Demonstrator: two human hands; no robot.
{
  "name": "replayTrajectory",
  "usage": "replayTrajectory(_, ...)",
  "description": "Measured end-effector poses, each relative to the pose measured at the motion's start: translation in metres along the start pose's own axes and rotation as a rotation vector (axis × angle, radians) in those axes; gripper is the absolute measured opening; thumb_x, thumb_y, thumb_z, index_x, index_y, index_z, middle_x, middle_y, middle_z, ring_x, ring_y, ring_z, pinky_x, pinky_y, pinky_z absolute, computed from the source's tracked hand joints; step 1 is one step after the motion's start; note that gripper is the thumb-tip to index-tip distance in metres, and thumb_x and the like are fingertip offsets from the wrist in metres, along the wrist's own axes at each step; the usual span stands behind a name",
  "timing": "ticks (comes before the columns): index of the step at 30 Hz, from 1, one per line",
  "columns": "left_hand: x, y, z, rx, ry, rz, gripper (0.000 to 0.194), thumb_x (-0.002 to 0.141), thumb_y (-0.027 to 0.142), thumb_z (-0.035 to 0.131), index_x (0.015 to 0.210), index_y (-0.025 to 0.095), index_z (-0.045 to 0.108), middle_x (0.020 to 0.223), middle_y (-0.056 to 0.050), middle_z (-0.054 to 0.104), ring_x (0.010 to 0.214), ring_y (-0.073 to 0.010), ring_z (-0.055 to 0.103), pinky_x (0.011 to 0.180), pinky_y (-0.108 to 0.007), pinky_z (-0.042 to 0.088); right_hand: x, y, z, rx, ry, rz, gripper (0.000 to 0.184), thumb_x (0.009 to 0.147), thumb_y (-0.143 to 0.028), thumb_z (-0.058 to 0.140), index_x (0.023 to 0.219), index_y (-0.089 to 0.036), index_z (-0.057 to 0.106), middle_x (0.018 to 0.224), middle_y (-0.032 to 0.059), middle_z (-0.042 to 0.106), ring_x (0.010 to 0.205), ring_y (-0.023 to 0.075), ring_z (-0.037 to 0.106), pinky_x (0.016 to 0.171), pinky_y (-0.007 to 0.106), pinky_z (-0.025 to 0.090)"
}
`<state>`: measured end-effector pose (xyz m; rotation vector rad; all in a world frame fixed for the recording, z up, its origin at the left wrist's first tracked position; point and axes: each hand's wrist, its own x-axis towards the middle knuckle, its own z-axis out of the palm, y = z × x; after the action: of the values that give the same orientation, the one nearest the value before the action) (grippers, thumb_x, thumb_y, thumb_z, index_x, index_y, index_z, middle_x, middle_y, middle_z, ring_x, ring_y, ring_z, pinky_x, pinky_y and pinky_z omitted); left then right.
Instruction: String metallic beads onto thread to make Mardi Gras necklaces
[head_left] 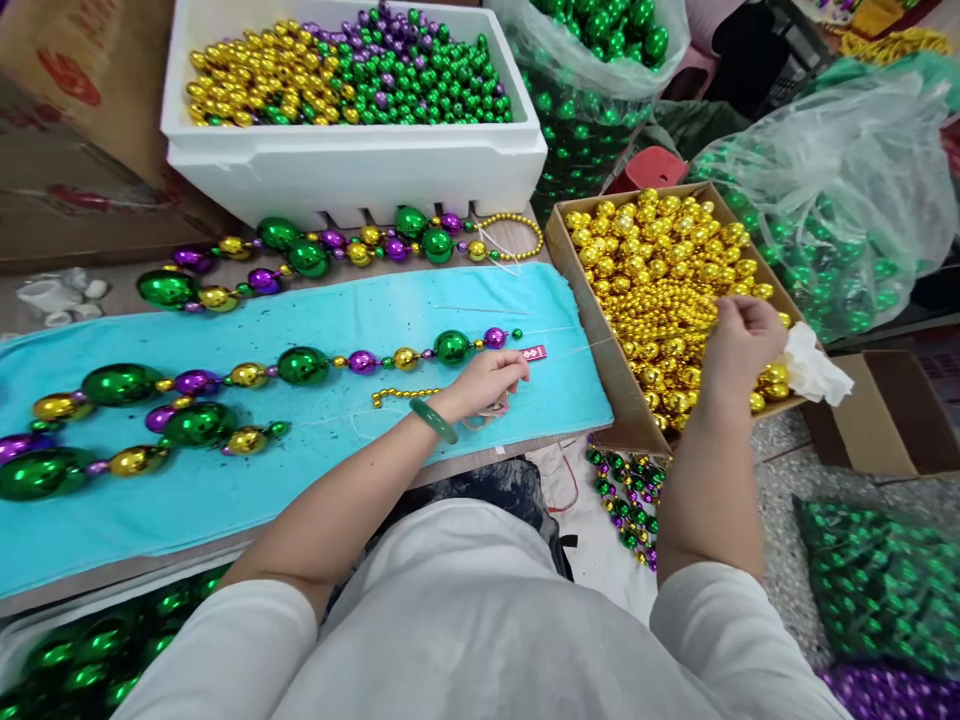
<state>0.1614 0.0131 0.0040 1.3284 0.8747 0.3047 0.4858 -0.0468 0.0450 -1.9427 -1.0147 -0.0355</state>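
Note:
My left hand (491, 380) rests on the turquoise cloth (315, 470), fingers pinched around a small red tag (534, 352) and thin thread at the end of a bead strand (300, 365) of green, gold and purple balls. A jade bangle (433, 420) circles that wrist. A short string of tiny gold beads (405, 394) lies just left of it. My right hand (741, 340) is closed over the cardboard box of gold beads (660, 290), fingers curled in the beads; what it holds is hidden.
A white foam box (352, 165) of gold, green and purple beads stands at the back. A finished strand (315, 250) lies in front of it. Bags of green beads (840, 210) sit right and below. A strand (626, 500) hangs off the table.

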Motion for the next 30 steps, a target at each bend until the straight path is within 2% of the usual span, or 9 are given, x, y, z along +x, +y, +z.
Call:
replayTrajectory(2,-0.003,-0.002,0.003,0.014,0.032,0.015,0.014,0.08,0.025,0.051,0.071,0.016,0.058,0.055,0.005,0.049,0.04,-0.0057,0.044,0.042,-0.018,0.036,0.004,0.005,-0.006,-0.061,0.15,0.081,0.022,0.076,-0.007,0.049,0.064,-0.024,0.043,0.064,0.0001,0.041,0.061,0.0147,0.038,0.06,0.03,0.03)
replayTrajectory(4,-0.006,-0.006,0.006,-0.002,0.054,0.037,0.014,0.08,0.025,0.05,0.072,0.016,0.057,0.055,0.005,0.048,0.04,-0.0057,0.044,0.042,-0.019,0.036,-0.002,0.002,-0.009,-0.201,0.16,0.108,0.025,0.069,-0.006,0.057,0.057,-0.024,0.044,0.064,0.0029,0.045,0.07,0.0209,0.045,0.064,0.035,0.034)
replayTrajectory(7,-0.007,-0.009,0.01,0.016,0.1,0.093,0.016,0.081,0.028,0.048,0.073,0.017,0.057,0.056,0.006,0.047,0.042,-0.0066,0.045,0.044,-0.02,0.034,-0.03,-0.019,0.0,-0.446,0.075,-0.09,0.008,0.068,-0.012,0.064,0.07,-0.019,0.063,0.099,0.0152,0.063,0.105,0.0339,0.052,0.08,0.048,0.042)
replayTrajectory(10,-0.006,-0.008,0.014,0.061,0.143,0.184,0.018,0.083,0.03,0.048,0.072,0.017,0.056,0.057,0.005,0.047,0.049,-0.0074,0.045,0.049,-0.021,0.034,-0.071,-0.056,0.024,-0.073,-0.308,-0.283,0.027,0.076,-0.025,0.063,0.101,-0.019,0.07,0.124,0.0139,0.063,0.112,0.0292,0.058,0.077,0.042,0.05)
replayTrajectory(12,-0.006,-0.004,0.014,0.071,0.156,0.226,0.019,0.083,0.03,0.048,0.071,0.017,0.054,0.058,0.005,0.047,0.052,-0.0078,0.045,0.051,-0.021,0.034,-0.096,-0.078,0.042,0.197,-0.734,-0.242,0.036,0.079,-0.032,0.063,0.113,-0.021,0.068,0.11,0.0086,0.069,0.091,0.0211,0.065,0.065,0.032,0.051)
replayTrajectory(14,-0.008,0.0,0.013,0.078,0.157,0.238,0.019,0.084,0.029,0.047,0.07,0.017,0.054,0.057,0.005,0.046,0.053,-0.0078,0.044,0.052,-0.021,0.034,-0.11,-0.091,0.055,0.243,-0.88,-0.202,0.033,0.078,-0.036,0.064,0.106,-0.02,0.07,0.077,0.0016,0.068,0.063,0.0139,0.059,0.055,0.026,0.045)
replayTrajectory(18,-0.017,0.004,0.006,0.035,0.115,0.205,0.017,0.084,0.029,0.05,0.075,0.017,0.058,0.056,0.006,0.045,0.048,-0.0064,0.042,0.048,-0.02,0.034,-0.104,-0.094,0.053,0.144,-0.749,-0.155,0.021,0.073,-0.038,0.071,0.077,-0.018,0.073,0.05,-0.0051,0.048,0.046,0.0084,0.036,0.045,0.023,0.029)
replayTrajectory(26,-0.033,0.003,-0.02,-0.054,0.056,0.14,0.018,0.085,0.031,0.055,0.079,0.016,0.061,0.056,0.004,0.05,0.051,-0.0087,0.052,0.049,-0.019,0.041,-0.064,-0.079,0.02,0.31,-0.205,0.039,0.016,0.064,-0.028,0.075,0.07,-0.015,0.068,0.051,-0.0043,0.046,0.048,0.0079,0.036,0.048,0.026,0.026)
replayTrajectory(30,-0.043,0.0,-0.039,0.188,0.068,0.245,0.032,0.082,0.034,0.064,0.11,0.019,0.065,0.097,-0.006,0.07,0.091,-0.0182,0.067,0.079,-0.03,0.053,-0.06,-0.072,0.018,0.386,-0.113,0.115,0.016,0.063,-0.028,0.073,0.068,-0.017,0.063,0.049,-0.0039,0.047,0.044,0.0084,0.037,0.044,0.026,0.025)
